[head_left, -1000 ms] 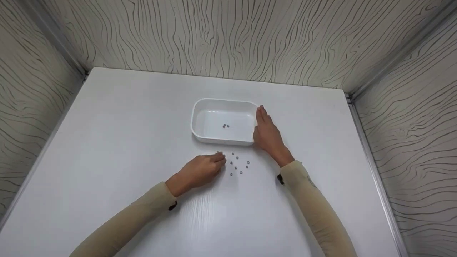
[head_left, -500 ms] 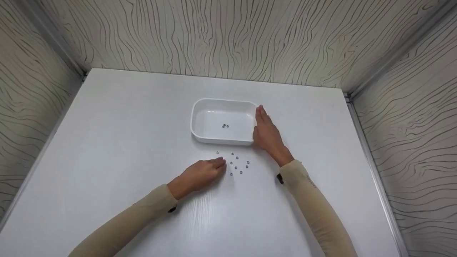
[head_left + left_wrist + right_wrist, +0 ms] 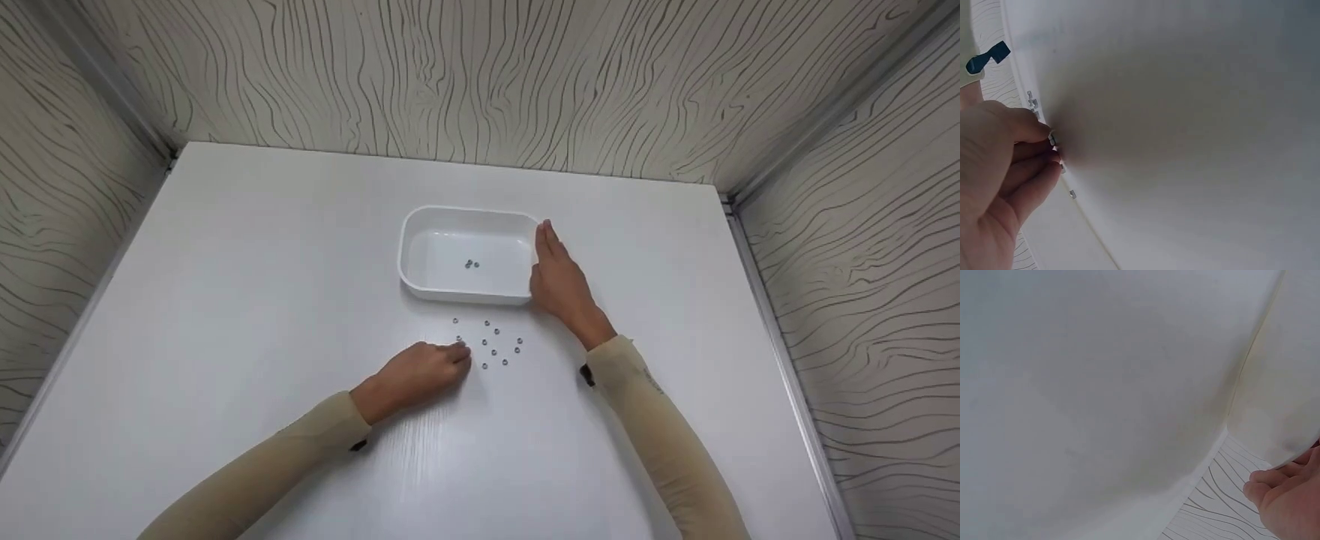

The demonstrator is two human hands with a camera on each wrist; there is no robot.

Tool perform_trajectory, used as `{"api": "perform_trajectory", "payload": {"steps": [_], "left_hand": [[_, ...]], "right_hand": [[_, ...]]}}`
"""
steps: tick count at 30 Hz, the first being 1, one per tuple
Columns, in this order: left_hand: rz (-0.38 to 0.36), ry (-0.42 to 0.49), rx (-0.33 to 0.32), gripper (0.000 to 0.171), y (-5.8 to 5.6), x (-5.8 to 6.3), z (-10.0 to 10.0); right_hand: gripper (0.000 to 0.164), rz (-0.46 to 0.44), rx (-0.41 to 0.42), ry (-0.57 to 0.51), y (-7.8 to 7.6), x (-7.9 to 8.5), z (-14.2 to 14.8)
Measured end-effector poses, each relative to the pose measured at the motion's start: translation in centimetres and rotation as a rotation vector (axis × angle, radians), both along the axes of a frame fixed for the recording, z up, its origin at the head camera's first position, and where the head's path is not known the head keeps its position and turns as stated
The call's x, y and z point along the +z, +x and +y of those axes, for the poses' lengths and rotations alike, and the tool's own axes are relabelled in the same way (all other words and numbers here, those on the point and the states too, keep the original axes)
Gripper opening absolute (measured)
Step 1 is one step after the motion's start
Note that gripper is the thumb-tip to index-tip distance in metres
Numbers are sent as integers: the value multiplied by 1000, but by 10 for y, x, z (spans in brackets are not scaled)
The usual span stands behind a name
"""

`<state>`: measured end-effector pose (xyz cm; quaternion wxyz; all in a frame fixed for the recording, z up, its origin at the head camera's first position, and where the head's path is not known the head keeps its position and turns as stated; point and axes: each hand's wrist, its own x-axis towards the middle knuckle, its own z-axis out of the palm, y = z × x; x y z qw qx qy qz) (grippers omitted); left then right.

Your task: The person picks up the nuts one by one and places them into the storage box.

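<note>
Watching from the head view first: the left hand (image 3: pixel 416 375) is low over the flat white tabletop (image 3: pixel 247 300), fingertips bunched beside a loose scatter of small silver nut-like metal pieces (image 3: pixel 494 352). Beyond them sits the white rectangular round-cornered box (image 3: pixel 465 296), upright, mouth facing up, three more pieces lying together on its floor. Its long axis runs left to right, roughly parallel to the tabletop's far edge. And the right hand (image 3: pixel 562 285) lies along the box's right end, fingers straight, touching rather than clasping.

Over to the left wrist: thumb and fingers come together, and one piece appears pinched at the very tips. For a clean job, I'd say, squeeze lightly with just the fingertips and leave the neighbours undisturbed. Which way that piece points is too small to tell.

Right wrist now: the fingers meet the pale box wall at the frame's edge; the thumb can't be made out. A gentle, steady press there should be enough to keep the box from sliding.
</note>
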<state>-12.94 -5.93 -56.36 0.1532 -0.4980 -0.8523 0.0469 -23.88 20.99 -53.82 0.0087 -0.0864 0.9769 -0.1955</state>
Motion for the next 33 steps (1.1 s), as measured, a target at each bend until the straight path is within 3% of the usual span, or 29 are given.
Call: {"api": "perform_trajectory", "payload": {"steps": [14, 24, 33], "left_hand": [[158, -115, -29, 21, 5, -1, 1], [206, -140, -79, 14, 4, -2, 1], [236, -95, -94, 7, 2, -4, 2]], "right_hand": [[65, -1, -5, -23, 1, -1, 0], [66, -3, -7, -36, 1, 0, 1], [66, -22, -13, -24, -1, 0, 0]]}}
